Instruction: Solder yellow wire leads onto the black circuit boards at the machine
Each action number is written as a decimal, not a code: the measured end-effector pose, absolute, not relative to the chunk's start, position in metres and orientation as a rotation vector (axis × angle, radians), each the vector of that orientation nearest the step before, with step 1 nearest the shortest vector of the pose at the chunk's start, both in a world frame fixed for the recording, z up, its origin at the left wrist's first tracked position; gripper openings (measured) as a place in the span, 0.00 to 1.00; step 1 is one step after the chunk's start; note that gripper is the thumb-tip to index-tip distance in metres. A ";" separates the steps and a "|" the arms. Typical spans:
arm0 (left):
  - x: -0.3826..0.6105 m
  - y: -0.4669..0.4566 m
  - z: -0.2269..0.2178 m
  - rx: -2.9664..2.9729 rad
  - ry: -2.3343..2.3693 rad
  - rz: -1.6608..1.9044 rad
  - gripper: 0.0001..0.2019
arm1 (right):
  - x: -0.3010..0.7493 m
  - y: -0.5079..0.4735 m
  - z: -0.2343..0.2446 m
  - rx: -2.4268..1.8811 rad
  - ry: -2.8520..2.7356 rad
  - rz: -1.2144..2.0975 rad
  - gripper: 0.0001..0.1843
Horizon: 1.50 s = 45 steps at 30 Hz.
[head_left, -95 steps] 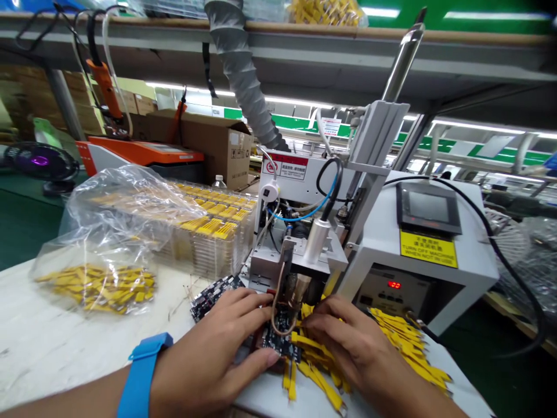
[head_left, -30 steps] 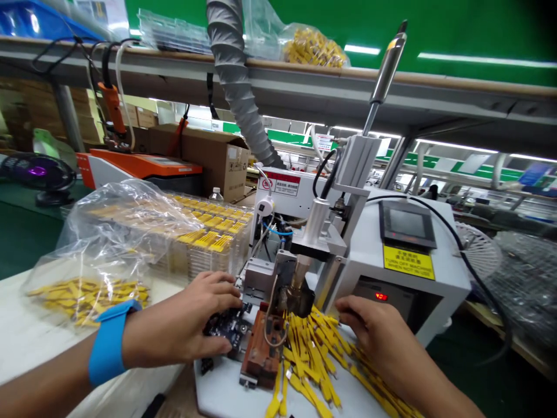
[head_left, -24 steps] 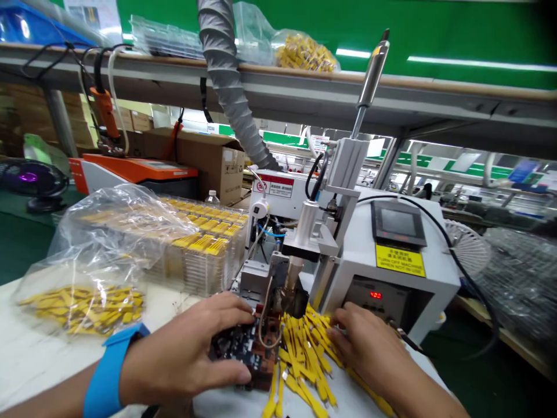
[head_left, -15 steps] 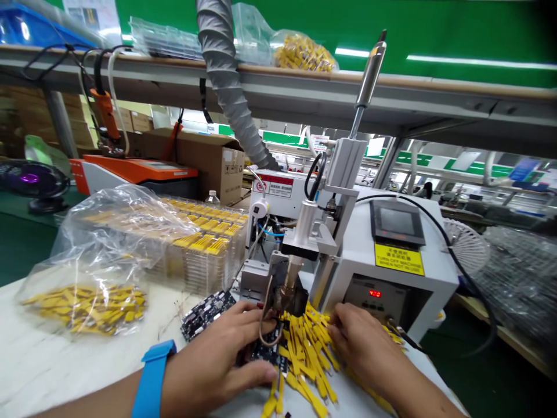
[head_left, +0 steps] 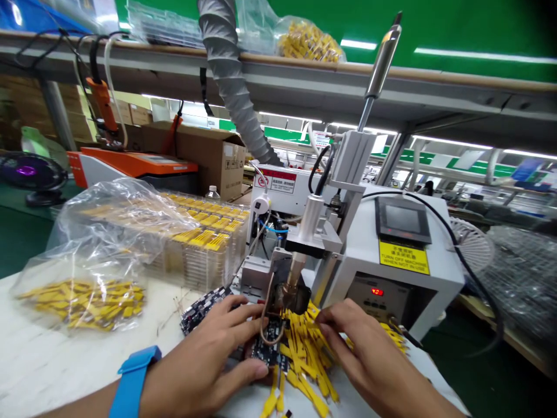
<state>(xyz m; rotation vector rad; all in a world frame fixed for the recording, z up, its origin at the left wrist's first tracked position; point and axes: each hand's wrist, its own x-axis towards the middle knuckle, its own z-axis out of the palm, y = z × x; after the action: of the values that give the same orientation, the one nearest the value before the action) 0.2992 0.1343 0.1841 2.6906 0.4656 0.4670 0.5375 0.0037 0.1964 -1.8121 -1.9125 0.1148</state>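
Fingers point(head_left: 243, 313) and thumb of the left hand point(head_left: 204, 363) clamp the board point(head_left: 268, 347), which lies under the press head point(head_left: 290, 288); the right hand point(head_left: 365, 357) has fingertips point(head_left: 325, 318) bunched on the strips point(head_left: 302, 351), whether pinching one I cannot tell; a second board point(head_left: 201, 307) lies just left; bag point(head_left: 87, 261) and trays point(head_left: 204, 244) sit beyond.

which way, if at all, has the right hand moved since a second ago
Yes. The right hand has shifted left, from below the machine's red display toward the press head, fingers now on the yellow strips.
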 end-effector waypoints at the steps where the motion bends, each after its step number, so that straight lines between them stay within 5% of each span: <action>1: 0.299 0.134 0.182 2.696 0.480 0.476 0.21 | 0.534 0.004 0.199 -1.738 -1.910 0.147 0.10; 8: 0.298 0.132 0.176 2.765 0.499 0.498 0.21 | 0.523 0.016 0.184 -1.373 -1.860 0.189 0.13; 45: 0.302 0.126 0.186 2.658 0.420 0.640 0.20 | 0.528 0.022 0.164 -1.336 -2.090 -0.114 0.16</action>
<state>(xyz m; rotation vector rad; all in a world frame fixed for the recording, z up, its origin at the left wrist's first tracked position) 0.3022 0.1260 0.1860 2.6577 0.4196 0.6398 0.5278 0.0219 0.1643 -1.3361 -2.0900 -0.1140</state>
